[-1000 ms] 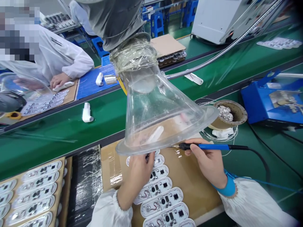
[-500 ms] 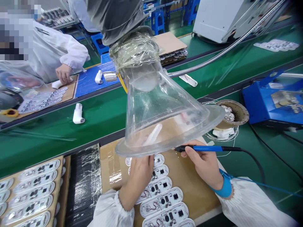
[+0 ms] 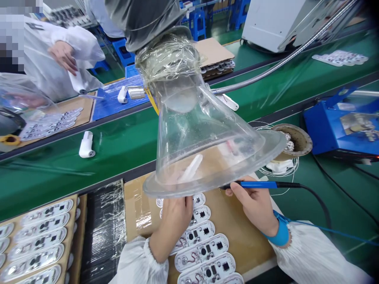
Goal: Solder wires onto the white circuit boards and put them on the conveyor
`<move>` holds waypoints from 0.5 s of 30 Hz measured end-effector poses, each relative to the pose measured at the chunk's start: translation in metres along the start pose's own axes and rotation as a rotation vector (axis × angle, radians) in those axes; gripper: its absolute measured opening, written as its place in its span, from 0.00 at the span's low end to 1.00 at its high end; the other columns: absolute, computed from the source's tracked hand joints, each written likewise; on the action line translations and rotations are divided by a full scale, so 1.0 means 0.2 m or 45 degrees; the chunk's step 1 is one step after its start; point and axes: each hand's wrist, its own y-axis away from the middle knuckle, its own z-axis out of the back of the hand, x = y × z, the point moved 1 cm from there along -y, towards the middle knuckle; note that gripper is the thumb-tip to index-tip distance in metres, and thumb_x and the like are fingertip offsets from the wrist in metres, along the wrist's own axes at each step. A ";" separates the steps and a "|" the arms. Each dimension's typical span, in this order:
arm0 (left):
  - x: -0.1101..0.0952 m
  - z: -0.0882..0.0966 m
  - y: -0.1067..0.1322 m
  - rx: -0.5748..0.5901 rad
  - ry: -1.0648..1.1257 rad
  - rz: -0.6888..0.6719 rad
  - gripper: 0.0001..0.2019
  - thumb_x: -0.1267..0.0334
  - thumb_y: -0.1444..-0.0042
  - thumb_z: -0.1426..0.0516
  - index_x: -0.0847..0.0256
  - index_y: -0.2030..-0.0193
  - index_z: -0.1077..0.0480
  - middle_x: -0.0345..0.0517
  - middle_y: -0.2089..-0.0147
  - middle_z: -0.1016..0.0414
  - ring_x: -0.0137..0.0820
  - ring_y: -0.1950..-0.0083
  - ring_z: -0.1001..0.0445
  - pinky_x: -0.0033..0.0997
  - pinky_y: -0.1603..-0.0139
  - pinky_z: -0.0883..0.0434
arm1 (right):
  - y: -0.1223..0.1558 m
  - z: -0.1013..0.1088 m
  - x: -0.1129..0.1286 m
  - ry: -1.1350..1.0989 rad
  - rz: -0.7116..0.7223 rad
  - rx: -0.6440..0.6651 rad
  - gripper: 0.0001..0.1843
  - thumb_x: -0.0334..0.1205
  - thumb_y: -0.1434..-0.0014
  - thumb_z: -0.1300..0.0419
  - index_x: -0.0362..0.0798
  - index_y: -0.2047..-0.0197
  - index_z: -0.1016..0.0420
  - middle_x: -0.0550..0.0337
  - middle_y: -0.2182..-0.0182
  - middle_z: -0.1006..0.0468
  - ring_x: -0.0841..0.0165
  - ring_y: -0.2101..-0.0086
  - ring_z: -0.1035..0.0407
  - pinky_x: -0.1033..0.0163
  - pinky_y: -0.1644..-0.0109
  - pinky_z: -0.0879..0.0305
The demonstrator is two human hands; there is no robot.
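My right hand (image 3: 256, 207) is closed on a blue-handled soldering iron (image 3: 260, 184), whose tip points left under the rim of a clear fume hood (image 3: 204, 146). My left hand (image 3: 174, 219) rests on a column of white oval circuit boards (image 3: 204, 248) lying on a cardboard sheet (image 3: 237, 225). Its fingertips are hidden under the hood rim, so I cannot see what they hold. A white stick-shaped part shows blurred through the hood.
A green conveyor belt (image 3: 124, 146) carries a white plastic part (image 3: 86, 145). A solder-tip cleaner pot (image 3: 296, 140) and a blue soldering station (image 3: 340, 126) stand at the right. More boards fill a tray (image 3: 35, 240) at the left. A co-worker in white (image 3: 59, 59) works across the belt.
The white part on the belt has travelled left. The co-worker has lifted a hand with a white part off their bench. My hands have barely shifted.
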 end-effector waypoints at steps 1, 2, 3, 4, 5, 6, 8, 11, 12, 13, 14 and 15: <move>0.00 0.00 0.00 -0.003 0.003 -0.002 0.07 0.73 0.31 0.46 0.55 0.57 0.34 0.56 0.40 0.32 0.42 0.40 0.25 0.46 0.47 0.21 | 0.00 0.00 0.00 -0.002 0.001 -0.004 0.12 0.48 0.32 0.33 0.52 0.65 0.20 0.61 0.74 0.17 0.66 0.74 0.21 0.65 0.70 0.23; 0.00 0.00 0.00 -0.008 0.003 -0.005 0.08 0.74 0.32 0.46 0.55 0.57 0.34 0.56 0.40 0.32 0.42 0.40 0.26 0.46 0.46 0.21 | 0.00 0.00 0.00 -0.001 0.002 -0.006 0.13 0.49 0.32 0.33 0.51 0.66 0.20 0.61 0.74 0.17 0.66 0.74 0.21 0.64 0.70 0.23; 0.00 0.00 0.00 -0.012 0.000 -0.008 0.08 0.74 0.32 0.46 0.55 0.58 0.34 0.56 0.41 0.32 0.43 0.39 0.26 0.47 0.46 0.21 | 0.00 0.00 0.00 0.004 0.003 -0.003 0.13 0.49 0.32 0.33 0.51 0.66 0.20 0.61 0.75 0.17 0.66 0.74 0.21 0.64 0.71 0.23; 0.00 0.00 0.00 -0.011 -0.004 -0.012 0.08 0.75 0.33 0.46 0.55 0.58 0.34 0.56 0.40 0.32 0.43 0.39 0.26 0.47 0.45 0.22 | 0.00 0.00 0.00 0.011 0.005 0.000 0.14 0.50 0.32 0.33 0.51 0.67 0.21 0.61 0.75 0.18 0.66 0.75 0.21 0.65 0.71 0.24; 0.00 0.00 0.00 -0.009 -0.006 -0.015 0.08 0.75 0.33 0.46 0.55 0.58 0.34 0.56 0.40 0.32 0.43 0.39 0.26 0.47 0.45 0.22 | 0.00 0.00 0.00 0.017 0.008 0.004 0.15 0.50 0.32 0.33 0.51 0.67 0.21 0.60 0.75 0.18 0.66 0.75 0.21 0.65 0.71 0.24; 0.00 0.00 0.00 -0.006 -0.008 -0.018 0.08 0.75 0.33 0.46 0.55 0.57 0.34 0.56 0.40 0.32 0.43 0.39 0.26 0.47 0.45 0.22 | 0.00 0.00 0.01 0.024 0.010 0.009 0.15 0.49 0.32 0.33 0.51 0.68 0.21 0.60 0.75 0.18 0.67 0.75 0.21 0.65 0.71 0.24; 0.00 0.00 0.00 -0.002 -0.014 -0.025 0.08 0.75 0.33 0.46 0.56 0.57 0.35 0.56 0.40 0.32 0.43 0.39 0.26 0.47 0.45 0.22 | 0.00 0.00 0.01 0.031 0.010 0.017 0.16 0.49 0.32 0.33 0.51 0.69 0.21 0.60 0.74 0.18 0.67 0.74 0.21 0.65 0.71 0.24; 0.00 -0.01 -0.01 -0.005 -0.044 -0.050 0.08 0.75 0.32 0.47 0.56 0.57 0.36 0.57 0.40 0.33 0.43 0.40 0.26 0.46 0.47 0.21 | 0.00 0.00 0.01 0.039 -0.003 0.018 0.15 0.50 0.32 0.33 0.51 0.68 0.21 0.60 0.74 0.18 0.66 0.74 0.21 0.65 0.71 0.23; 0.00 -0.01 -0.01 -0.008 -0.056 -0.063 0.08 0.75 0.32 0.47 0.56 0.56 0.37 0.57 0.40 0.33 0.43 0.39 0.26 0.46 0.47 0.21 | 0.00 0.00 0.01 0.040 -0.007 0.017 0.15 0.50 0.32 0.33 0.51 0.68 0.20 0.60 0.74 0.17 0.66 0.74 0.21 0.64 0.71 0.23; 0.00 -0.01 0.00 -0.013 -0.064 -0.075 0.09 0.76 0.32 0.47 0.56 0.56 0.37 0.57 0.40 0.34 0.44 0.39 0.27 0.47 0.47 0.21 | 0.00 0.00 0.00 0.042 -0.012 0.015 0.15 0.51 0.32 0.33 0.51 0.66 0.20 0.60 0.73 0.17 0.66 0.74 0.21 0.64 0.71 0.23; 0.00 -0.01 0.00 -0.016 -0.070 -0.082 0.09 0.76 0.32 0.48 0.56 0.56 0.37 0.58 0.40 0.34 0.44 0.39 0.27 0.48 0.47 0.21 | 0.00 0.00 0.00 0.045 -0.017 0.016 0.15 0.52 0.32 0.33 0.51 0.65 0.19 0.59 0.73 0.17 0.65 0.74 0.21 0.63 0.70 0.22; 0.00 -0.01 0.00 -0.016 -0.071 -0.086 0.09 0.77 0.33 0.48 0.56 0.55 0.37 0.58 0.39 0.34 0.44 0.39 0.27 0.49 0.46 0.21 | 0.00 -0.01 0.00 0.048 -0.021 0.017 0.15 0.52 0.32 0.33 0.51 0.64 0.19 0.59 0.73 0.17 0.65 0.74 0.21 0.62 0.70 0.22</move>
